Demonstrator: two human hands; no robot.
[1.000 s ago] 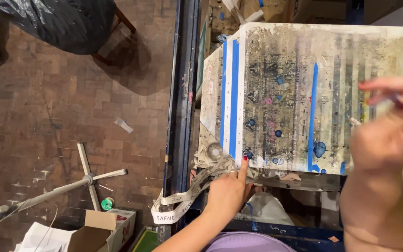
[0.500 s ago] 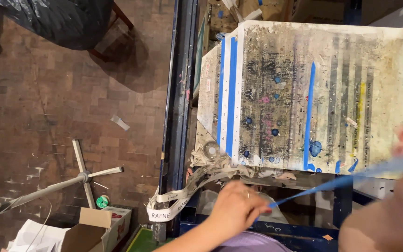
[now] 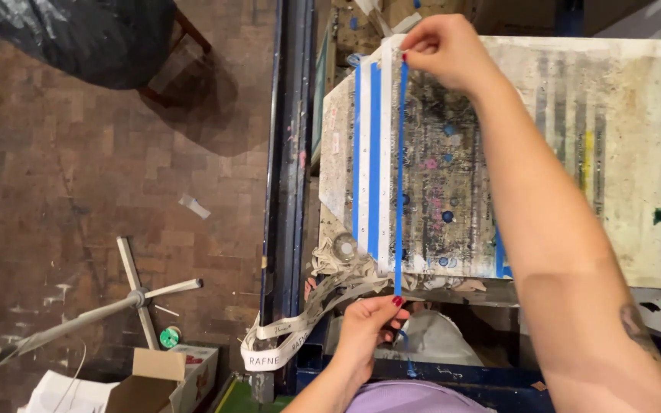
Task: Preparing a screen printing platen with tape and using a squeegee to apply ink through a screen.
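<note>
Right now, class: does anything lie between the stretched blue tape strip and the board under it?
Nothing visible does. The blue tape strip runs taut from the right hand down to the left hand, over bare stained board, beside the blue strips already stuck.

Soft, even indoor light falls from above, brighter on the pale board (image 3: 621, 153) at right. The brick floor (image 3: 78, 191) at left is dimmer, with a soft shadow under the far dark bundle (image 3: 78, 34). Focus is sharp, no glare; the near forearm looms wide-angle large.
</note>
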